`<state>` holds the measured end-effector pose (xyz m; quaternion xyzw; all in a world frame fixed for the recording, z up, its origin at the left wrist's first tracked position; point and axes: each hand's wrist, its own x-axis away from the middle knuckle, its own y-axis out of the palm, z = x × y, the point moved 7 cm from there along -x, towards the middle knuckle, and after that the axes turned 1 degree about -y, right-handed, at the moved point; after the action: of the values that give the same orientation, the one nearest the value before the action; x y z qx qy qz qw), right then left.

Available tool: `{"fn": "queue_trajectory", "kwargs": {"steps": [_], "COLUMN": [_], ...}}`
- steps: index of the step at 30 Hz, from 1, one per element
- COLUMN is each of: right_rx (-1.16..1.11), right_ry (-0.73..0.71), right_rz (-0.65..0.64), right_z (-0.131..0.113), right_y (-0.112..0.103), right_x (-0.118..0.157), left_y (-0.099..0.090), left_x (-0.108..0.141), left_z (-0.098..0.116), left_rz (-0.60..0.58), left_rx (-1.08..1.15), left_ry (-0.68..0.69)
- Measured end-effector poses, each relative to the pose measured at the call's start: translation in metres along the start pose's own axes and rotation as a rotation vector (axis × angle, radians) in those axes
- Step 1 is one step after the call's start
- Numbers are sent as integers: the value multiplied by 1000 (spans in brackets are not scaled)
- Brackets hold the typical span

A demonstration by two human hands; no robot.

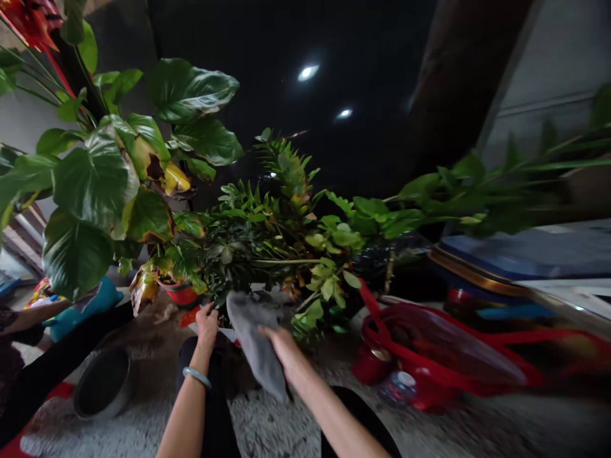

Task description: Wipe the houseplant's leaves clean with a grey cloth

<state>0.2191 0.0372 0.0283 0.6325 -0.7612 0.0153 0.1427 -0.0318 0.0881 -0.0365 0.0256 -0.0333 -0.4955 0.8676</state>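
The right hand [277, 348] is closed on a gray cloth [258, 350], thumb and fingers pinching its side; the cloth hangs in front of the leafy plants [281, 222], its lower end over the rough floor [260, 413]. The left hand [207, 324], with a pale bracelet [196, 376] at the wrist, has its fingers curled in close together beside the dark foliage. A pale flat piece [228, 333] shows just beside it, but I cannot tell whether the fingers grip that. Near the left hand stands a red pot [179, 293]; a red bag [429, 356] lies farther right.
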Motion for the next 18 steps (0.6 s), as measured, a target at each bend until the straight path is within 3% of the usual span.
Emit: {"fn": "queue_trajectory", "kwargs": {"steps": [2,4,7,9,11,14,18], "right_rx": [42,97,242,304,298,290,210], "right_ry": [70,57,-169,-300,-274,-153,-97], "right_rz": [-89,-124,21,116,76,-86,-131], "right_z": [29,34,-1,-24,-25,4,24], "right_y": [-6,-17,-28,-20,-3,13,-12], "right_x": [21,31,15,-4,-18,-14,16], "left_y": [-2,-2,3,7,10,10,7], "left_x": [-2,-3,-1,2,6,10,8], "left_z": [2,3,5,7,8,9,8], "left_rz": [-2,-30,-82,-101,-111,-123,-153], "left_rx": [67,138,224,261,288,316,321], "left_ry": [-42,-95,-154,-170,-178,-189,-193]}}
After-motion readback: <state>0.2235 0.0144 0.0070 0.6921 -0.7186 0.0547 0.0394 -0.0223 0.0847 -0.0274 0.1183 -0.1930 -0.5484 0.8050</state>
